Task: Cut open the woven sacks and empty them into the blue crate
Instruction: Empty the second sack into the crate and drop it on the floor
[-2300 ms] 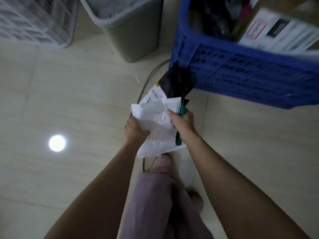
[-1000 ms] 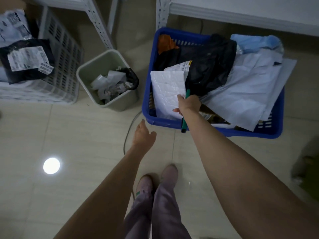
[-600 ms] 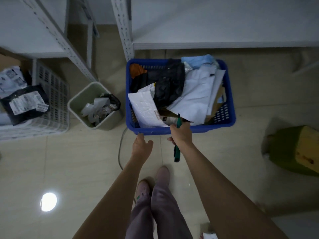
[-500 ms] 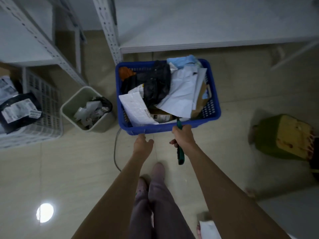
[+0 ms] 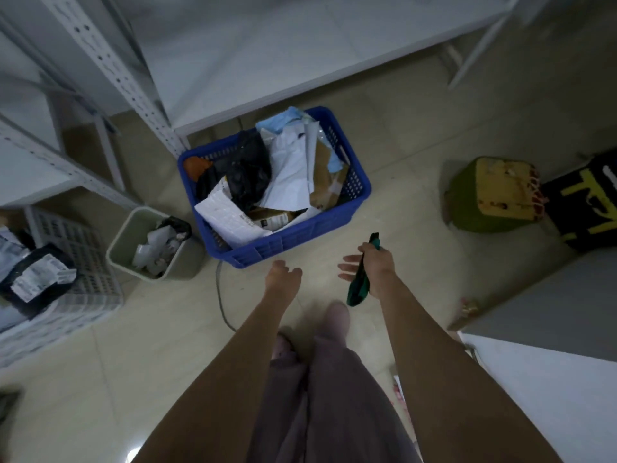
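Blue crate (image 5: 293, 240) at 12 o'clock from the feet, heaped with mailers; left hand (image 5: 283, 275) empty, fingers loosely curled; right hand (image 5: 378, 269) grips green cutter (image 5: 358, 290), probably for the green-yellow sack (image 5: 490, 195) at 2 o'clock.

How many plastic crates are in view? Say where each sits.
2. The blue crate stands on the floor straight ahead; the white crate sits far left, beyond the bin. Others may be hidden.
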Motion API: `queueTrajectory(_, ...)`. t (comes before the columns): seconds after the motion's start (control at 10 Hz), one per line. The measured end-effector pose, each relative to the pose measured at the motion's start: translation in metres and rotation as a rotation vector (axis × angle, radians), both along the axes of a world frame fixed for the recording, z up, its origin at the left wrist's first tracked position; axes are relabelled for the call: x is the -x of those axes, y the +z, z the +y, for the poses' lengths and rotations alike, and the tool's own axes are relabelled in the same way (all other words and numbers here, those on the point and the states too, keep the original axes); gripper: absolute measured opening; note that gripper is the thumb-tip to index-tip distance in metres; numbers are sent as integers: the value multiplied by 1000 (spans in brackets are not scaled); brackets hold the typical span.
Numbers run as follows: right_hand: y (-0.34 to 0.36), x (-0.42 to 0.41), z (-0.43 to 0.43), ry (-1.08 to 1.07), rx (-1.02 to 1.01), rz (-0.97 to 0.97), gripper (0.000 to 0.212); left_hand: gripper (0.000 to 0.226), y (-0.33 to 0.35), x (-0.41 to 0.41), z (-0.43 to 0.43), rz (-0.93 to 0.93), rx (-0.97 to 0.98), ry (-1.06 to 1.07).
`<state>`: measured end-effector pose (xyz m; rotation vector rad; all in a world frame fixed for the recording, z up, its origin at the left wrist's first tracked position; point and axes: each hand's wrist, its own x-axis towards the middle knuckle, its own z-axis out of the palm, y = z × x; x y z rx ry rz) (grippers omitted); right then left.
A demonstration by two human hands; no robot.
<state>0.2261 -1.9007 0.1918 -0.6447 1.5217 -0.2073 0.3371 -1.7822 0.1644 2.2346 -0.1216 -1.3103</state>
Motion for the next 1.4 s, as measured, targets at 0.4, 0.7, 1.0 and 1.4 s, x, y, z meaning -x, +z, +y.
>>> queueTrajectory(0.4,21,70,-150,26,-19,-48,19,37,23,58,-183,-149,21,-150)
queueTrajectory(0.7,13,95,-255,152,49,-82,9,41,24,95,-299,-63,23,-187)
queueTrajectory(1.0,-1,43,-388,357,69,-46,16,31,-4,57,-420,-71,-29,-82)
queueTrajectory(1.4,1,-61,-574,470,210,9,36,44,13,-32,-557,-68,44,81)
